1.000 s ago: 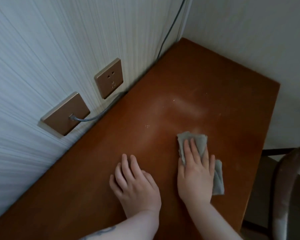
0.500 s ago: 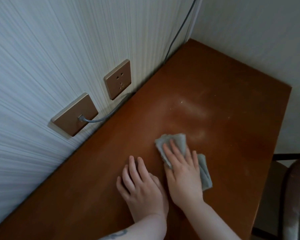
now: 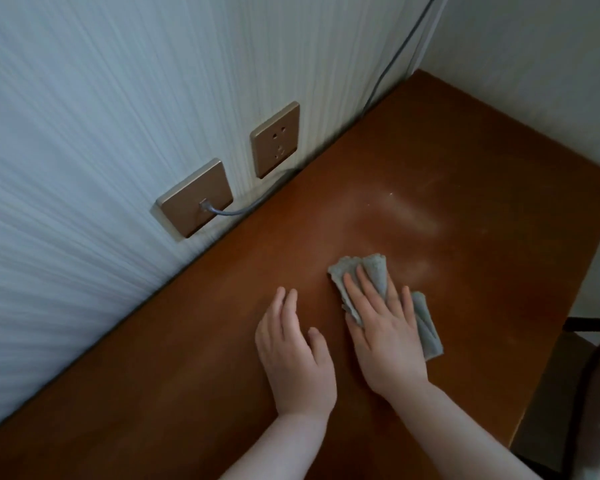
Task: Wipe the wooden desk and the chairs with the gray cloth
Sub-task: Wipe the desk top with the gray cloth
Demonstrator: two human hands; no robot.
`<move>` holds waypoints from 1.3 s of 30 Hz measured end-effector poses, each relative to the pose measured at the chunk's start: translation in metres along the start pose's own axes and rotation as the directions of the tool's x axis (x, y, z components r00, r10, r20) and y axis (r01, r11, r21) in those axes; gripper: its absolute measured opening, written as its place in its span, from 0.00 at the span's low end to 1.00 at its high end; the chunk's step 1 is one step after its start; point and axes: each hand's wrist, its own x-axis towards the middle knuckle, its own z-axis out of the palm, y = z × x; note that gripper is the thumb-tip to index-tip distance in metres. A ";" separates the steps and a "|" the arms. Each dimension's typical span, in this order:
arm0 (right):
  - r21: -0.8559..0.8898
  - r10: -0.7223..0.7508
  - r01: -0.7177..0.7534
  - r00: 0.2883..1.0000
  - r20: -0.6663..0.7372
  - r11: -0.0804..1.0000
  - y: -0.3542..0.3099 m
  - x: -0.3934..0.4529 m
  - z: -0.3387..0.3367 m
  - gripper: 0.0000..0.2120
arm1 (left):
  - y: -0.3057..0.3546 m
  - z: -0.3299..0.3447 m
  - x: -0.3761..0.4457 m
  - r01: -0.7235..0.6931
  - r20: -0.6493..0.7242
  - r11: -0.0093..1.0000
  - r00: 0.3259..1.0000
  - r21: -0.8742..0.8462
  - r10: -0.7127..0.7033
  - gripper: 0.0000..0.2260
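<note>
Since half a second ago, the right hand [image 3: 383,336] and the gray cloth [image 3: 371,275] under it have been sliding rightwards, so a gap is now showing between the two hands where they were nearly touching. A second ago that hand and the cloth were lying further right still.

The right hand is pressing flat on the cloth with its fingers straight and spread, holding it down against the wooden desk [image 3: 153,393] near the middle of the top. Folded edges of the cloth are sticking out beyond the fingertips and along the right side of the hand.

The left hand [image 3: 293,351] is resting palm down on the bare desk just beside the right one, its fingers loosely extended and gripping nothing.

A pale, dusty streak [image 3: 409,216] is showing on the wood beyond the cloth. On the striped wall, two bronze plates are sitting just above the desk's edge: a socket [image 3: 274,139] and a plate [image 3: 194,199] with a gray cable [image 3: 246,207] running from it down to the desk's back edge. A dark chair [image 3: 589,386] is standing at the right edge of the view.
</note>
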 end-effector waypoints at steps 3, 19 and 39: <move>0.011 -0.365 0.368 0.917 0.162 0.930 -0.023 -0.020 0.005 0.26 | -0.042 -0.027 -0.018 0.031 -0.140 0.998 0.990 0.049 -0.024 0.24; 0.011 -0.453 0.453 0.890 0.058 0.892 -0.123 0.054 0.029 0.26 | -0.051 -0.018 -0.025 0.259 -0.146 0.851 0.966 0.457 -0.216 0.27; 0.000 -0.317 0.318 0.946 0.071 0.948 -0.081 0.063 0.016 0.26 | -0.051 -0.014 -0.026 0.232 -0.166 0.868 0.970 0.439 -0.176 0.24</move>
